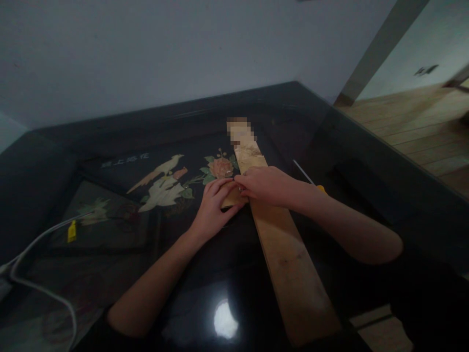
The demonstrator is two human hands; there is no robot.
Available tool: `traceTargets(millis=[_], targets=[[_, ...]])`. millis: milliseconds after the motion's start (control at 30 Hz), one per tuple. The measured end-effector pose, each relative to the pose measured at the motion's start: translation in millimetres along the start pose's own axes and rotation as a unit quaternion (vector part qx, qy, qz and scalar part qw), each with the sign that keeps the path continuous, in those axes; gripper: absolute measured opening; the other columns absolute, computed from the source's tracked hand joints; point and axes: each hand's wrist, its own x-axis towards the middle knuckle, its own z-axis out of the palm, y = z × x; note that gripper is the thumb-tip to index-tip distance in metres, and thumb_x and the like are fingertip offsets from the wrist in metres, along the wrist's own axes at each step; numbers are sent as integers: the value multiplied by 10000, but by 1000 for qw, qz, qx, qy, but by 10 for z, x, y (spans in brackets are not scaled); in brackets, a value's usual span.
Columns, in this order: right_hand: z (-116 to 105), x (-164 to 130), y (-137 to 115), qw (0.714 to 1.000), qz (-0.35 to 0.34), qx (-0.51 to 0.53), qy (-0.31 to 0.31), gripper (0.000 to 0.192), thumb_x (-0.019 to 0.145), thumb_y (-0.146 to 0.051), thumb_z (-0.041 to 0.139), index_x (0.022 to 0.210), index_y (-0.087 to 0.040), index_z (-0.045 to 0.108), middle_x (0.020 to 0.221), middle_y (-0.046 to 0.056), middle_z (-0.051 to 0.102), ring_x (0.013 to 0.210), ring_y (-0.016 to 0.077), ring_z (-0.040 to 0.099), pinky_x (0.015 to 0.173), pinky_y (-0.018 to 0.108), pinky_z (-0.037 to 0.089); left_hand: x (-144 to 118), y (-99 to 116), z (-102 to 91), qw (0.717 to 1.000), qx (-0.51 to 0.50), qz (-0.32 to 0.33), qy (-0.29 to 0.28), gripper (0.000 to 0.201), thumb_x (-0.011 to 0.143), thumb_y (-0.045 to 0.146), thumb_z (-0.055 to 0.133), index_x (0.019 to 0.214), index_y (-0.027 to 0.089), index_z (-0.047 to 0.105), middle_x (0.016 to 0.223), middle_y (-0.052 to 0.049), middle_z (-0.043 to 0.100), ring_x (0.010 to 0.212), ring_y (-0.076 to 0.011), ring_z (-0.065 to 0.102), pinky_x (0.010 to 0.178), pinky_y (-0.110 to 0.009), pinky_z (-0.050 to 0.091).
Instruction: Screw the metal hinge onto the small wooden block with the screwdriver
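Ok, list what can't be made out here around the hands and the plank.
Head view only:
- Small wooden piece: mostly covered by left hand and right hand; shape unclear.
- Wooden plank: far end pixelated.
- Screwdriver: handle hidden behind right wrist.
- White cable: cut off by left edge.
- Table characters: too dim to read.

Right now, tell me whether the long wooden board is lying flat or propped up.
Lying flat. The wooden board rests its broad face on the dark glossy table, with the left hand and right hand pressing on it.
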Motion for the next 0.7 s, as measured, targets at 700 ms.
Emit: traceTargets(millis=[700], targets=[[-79,-7,50,1000,-2,16,9,128,891,-207,518,947,-166,625,897,83,679,865,212,626,618,268,321,6,-13,19,999,15,13,-25,520,809,293,658,1294,226,485,1282,-83,531,1215,-262,424,1057,-467,355]])
